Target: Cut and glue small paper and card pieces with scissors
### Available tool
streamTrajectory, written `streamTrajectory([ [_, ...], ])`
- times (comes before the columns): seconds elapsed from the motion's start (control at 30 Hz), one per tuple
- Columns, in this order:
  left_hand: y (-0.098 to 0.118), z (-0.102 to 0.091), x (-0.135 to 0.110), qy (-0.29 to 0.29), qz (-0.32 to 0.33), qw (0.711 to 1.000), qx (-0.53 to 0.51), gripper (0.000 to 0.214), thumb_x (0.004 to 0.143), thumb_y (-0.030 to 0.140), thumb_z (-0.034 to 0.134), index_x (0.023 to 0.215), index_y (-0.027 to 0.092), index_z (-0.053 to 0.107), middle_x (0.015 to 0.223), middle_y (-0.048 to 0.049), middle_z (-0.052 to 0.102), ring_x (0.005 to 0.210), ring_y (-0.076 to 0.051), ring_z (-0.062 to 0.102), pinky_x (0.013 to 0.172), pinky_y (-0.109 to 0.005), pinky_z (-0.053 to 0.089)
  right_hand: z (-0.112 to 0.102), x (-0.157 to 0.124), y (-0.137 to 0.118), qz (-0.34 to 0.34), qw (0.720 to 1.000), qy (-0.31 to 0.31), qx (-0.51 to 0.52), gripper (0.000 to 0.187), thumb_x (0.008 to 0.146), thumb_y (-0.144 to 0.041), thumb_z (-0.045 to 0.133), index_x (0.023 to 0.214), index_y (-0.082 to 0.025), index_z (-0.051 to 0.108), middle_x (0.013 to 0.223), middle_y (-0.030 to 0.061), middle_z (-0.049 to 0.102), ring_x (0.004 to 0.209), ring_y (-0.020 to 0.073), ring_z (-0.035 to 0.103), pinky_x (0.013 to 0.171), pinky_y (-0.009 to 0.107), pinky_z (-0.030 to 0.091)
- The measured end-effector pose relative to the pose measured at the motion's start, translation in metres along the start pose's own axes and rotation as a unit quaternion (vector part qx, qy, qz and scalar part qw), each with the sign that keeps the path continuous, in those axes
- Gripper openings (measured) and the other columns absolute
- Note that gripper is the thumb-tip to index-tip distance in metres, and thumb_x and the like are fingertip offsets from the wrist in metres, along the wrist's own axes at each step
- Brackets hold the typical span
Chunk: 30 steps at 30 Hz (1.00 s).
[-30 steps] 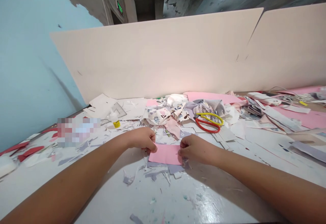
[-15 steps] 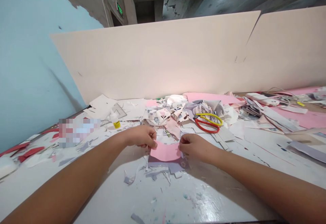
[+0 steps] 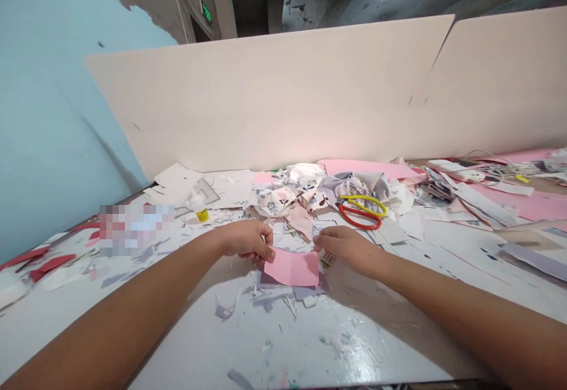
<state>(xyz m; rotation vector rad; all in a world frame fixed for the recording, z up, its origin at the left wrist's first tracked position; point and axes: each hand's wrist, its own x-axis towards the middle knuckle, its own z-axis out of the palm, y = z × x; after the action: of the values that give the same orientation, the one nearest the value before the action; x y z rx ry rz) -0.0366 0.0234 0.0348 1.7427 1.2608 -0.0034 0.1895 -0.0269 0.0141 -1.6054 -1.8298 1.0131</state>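
A small pink paper piece [image 3: 292, 268], lightly creased down its middle, is held up at its top corners just above the table. My left hand [image 3: 253, 240] is closed, pinching the upper left corner between thumb and finger. At the upper right corner the closed fingers of my right hand [image 3: 343, 249] pinch the edge. Beneath my right palm shows a small barcode-printed item [image 3: 328, 259]; whether it is held or lying there I cannot tell. Under the pink piece lies greyish-purple paper [image 3: 267, 282], mostly covered.
Scissors [image 3: 362, 211] with red and yellow handles lie beyond my right hand. A small yellow-labelled bottle [image 3: 201, 211] stands at the left, near a clear set square [image 3: 207, 191]. Crumpled floral cloth [image 3: 272, 202] and many scraps cover the back. A pale partition [image 3: 283, 100] rises behind the table.
The pink paper has tilted and now shows more of its face. My right fingers have shifted slightly at its corner, and the barcode-printed item has come into sight under that hand.
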Motion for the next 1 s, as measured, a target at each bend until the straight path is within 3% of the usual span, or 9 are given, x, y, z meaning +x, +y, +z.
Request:
streamTrajectory([
  [0.13,0.001,0.000,-0.002,0.019,-0.016,0.999,0.039,0.021,0.055,0.027,0.065,0.062,0.019,0.047,0.050,0.0032,0.057,0.043,-0.008,0.044,0.039,-0.020,0.023,0.007,0.001,0.001,-0.028,0.996,-0.009,-0.080,0.019,0.066,-0.037,0.059,0.063,-0.018,0.056,0.061,-0.0001,0.055,0.058,0.0125,0.048,0.050,0.022,0.032],
  [0.27,0.000,0.002,-0.003,0.042,-0.018,0.993,0.113,0.022,0.054,0.031,0.064,0.062,0.020,0.048,0.056,0.0023,0.060,0.052,-0.012,0.051,0.046,-0.021,0.032,0.013,0.000,0.004,-0.070,0.987,0.024,-0.140,0.019,0.064,-0.034,0.063,0.075,-0.019,0.063,0.074,0.0040,0.059,0.080,0.0195,0.051,0.061,0.025,0.037],
  [0.4,0.004,0.005,-0.007,0.096,0.011,0.974,0.206,0.034,0.053,0.037,0.064,0.084,0.025,0.054,0.069,0.0019,0.061,0.062,-0.016,0.055,0.048,-0.024,0.033,0.013,-0.002,0.003,-0.118,0.977,0.016,-0.178,0.024,0.068,-0.031,0.060,0.089,-0.021,0.066,0.089,0.0065,0.059,0.097,0.0251,0.045,0.075,0.031,0.036],
  [0.5,0.008,0.007,-0.010,0.097,0.041,0.965,0.240,0.045,0.055,0.038,0.062,0.099,0.029,0.055,0.076,0.0024,0.058,0.064,-0.016,0.054,0.048,-0.024,0.032,0.014,-0.002,0.001,-0.126,0.974,0.001,-0.186,0.017,0.071,-0.027,0.057,0.082,-0.020,0.067,0.091,0.0072,0.058,0.099,0.0255,0.044,0.077,0.031,0.036],
  [0.67,0.009,0.009,-0.011,0.094,0.066,0.958,0.262,0.035,0.056,0.041,0.061,0.087,0.026,0.057,0.084,0.0013,0.054,0.070,-0.015,0.050,0.051,-0.024,0.032,0.016,-0.001,-0.001,-0.123,0.978,0.008,-0.166,0.011,0.068,-0.021,0.056,0.077,-0.019,0.063,0.088,0.0060,0.058,0.096,0.0233,0.047,0.074,0.029,0.037],
  [0.8,0.005,0.008,-0.007,0.100,0.101,0.955,0.262,0.030,0.055,0.041,0.063,0.079,0.024,0.055,0.093,0.0003,0.051,0.077,-0.015,0.049,0.056,-0.024,0.035,0.016,-0.002,0.001,-0.131,0.982,-0.015,-0.134,0.007,0.070,-0.017,0.052,0.070,-0.019,0.059,0.074,0.0033,0.060,0.083,0.0186,0.052,0.067,0.026,0.038],
  [1.0,0.001,0.007,-0.003,0.058,0.110,0.971,0.202,0.028,0.058,0.031,0.060,0.083,0.024,0.049,0.076,0.0038,0.050,0.066,-0.012,0.047,0.052,-0.022,0.033,0.015,0.001,0.004,-0.124,0.983,-0.015,-0.134,0.019,0.068,-0.020,0.054,0.087,-0.020,0.058,0.080,0.0035,0.059,0.087,0.0203,0.049,0.064,0.026,0.037],
])
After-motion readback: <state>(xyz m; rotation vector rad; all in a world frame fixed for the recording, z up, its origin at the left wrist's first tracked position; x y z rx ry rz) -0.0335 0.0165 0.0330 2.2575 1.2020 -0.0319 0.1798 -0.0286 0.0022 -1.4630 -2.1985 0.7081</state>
